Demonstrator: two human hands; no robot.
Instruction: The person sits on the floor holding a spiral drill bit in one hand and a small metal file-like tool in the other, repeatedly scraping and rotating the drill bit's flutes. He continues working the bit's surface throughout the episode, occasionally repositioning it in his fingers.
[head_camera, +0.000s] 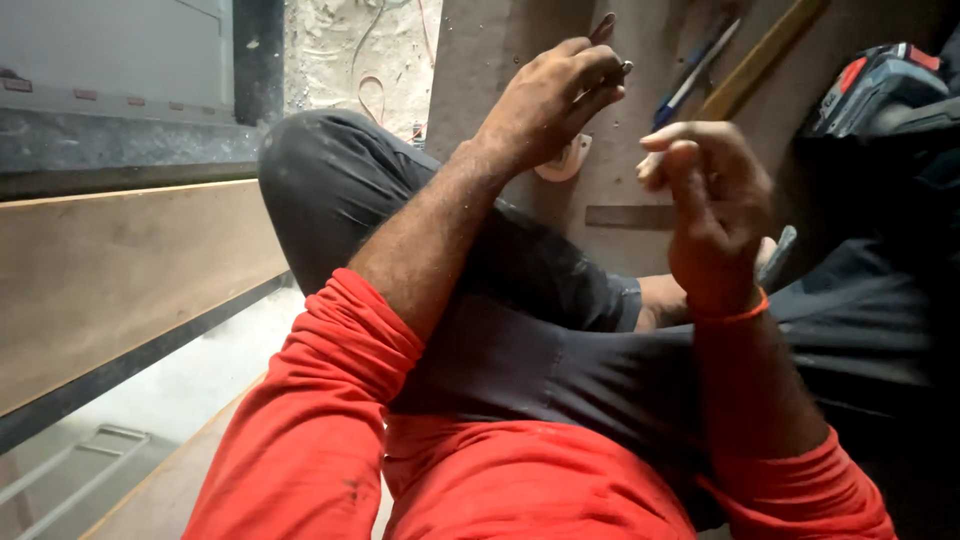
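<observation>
L hand (548, 105) is raised over the bent knee, fingers pinched together on a small dark metal piece (612, 48) — thin tip pokes up past the fingertips and a bit shows at the side by the index finger. Can't tell exactly what kind of piece it is, too small & partly covered. R hand (712, 205) sits just beside it, lower & to the right, back of hand toward camera, fingers curled loosely w/ thumb on top; whether it's holding anything can't be told from this angle. Hands near each other but apart, not touching.

L forearm runs up diagonally from the rolled red sleeve (330, 400); R wrist has an orange band (735, 313). Person sits cross-legged in dark trousers (400, 210).

Beyond the hands, on the floor: white curved fitting (568, 160), flat metal ruler (625, 216), blue pen (690, 80), yellow-wood strip (760, 60), power tool (870, 85) at far right. Wood board (120, 280) on the left.
</observation>
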